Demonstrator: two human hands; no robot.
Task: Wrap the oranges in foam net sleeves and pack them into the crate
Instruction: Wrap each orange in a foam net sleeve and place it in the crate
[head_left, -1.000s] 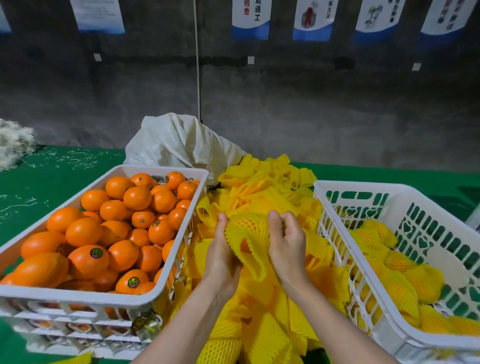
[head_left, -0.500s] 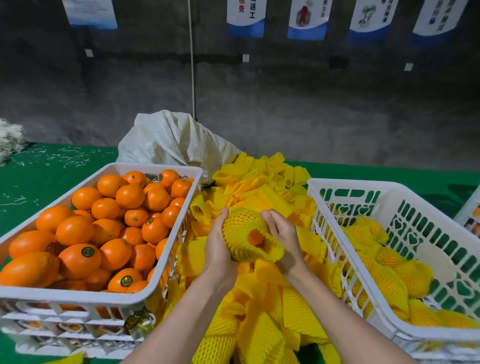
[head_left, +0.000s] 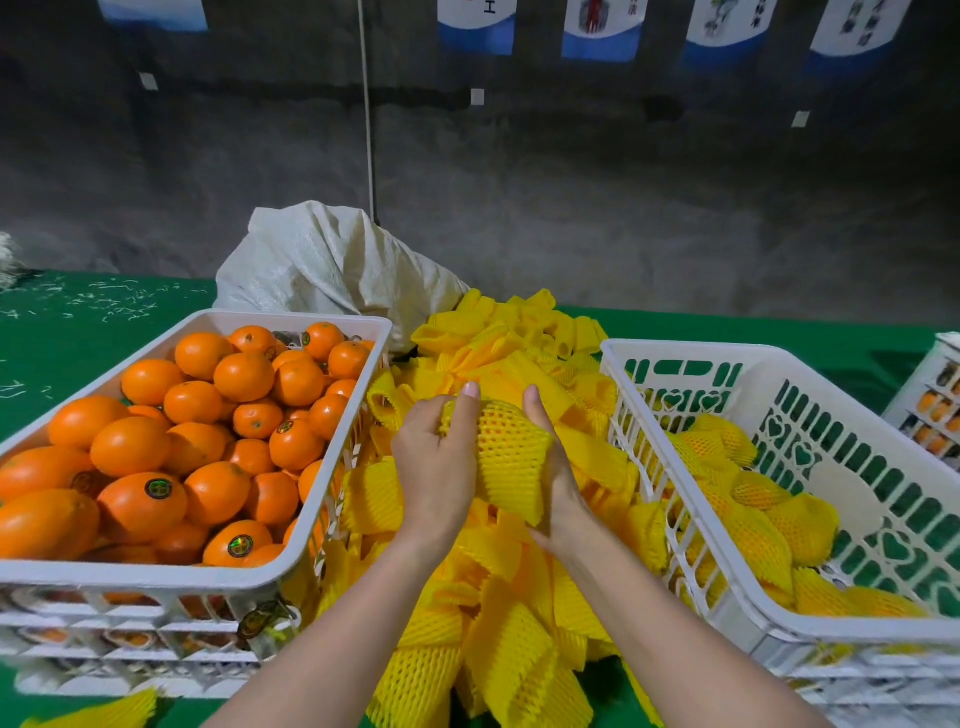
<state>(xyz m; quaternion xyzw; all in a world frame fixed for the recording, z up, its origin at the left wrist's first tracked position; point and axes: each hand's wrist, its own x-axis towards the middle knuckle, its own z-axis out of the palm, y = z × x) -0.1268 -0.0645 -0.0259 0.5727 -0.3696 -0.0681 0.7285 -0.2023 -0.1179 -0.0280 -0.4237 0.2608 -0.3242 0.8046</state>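
Left hand (head_left: 436, 467) and right hand (head_left: 560, 480) clasp the net-sleeved orange (head_left: 511, 452) — soft, grippy foam over firm fruit, probably best held round its middle.

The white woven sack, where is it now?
In the head view, the white woven sack lies left of centre, behind the white crate of bare oranges.

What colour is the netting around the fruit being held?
Yellow: the foam sleeve has a diamond mesh pattern. It shows best in the head view.
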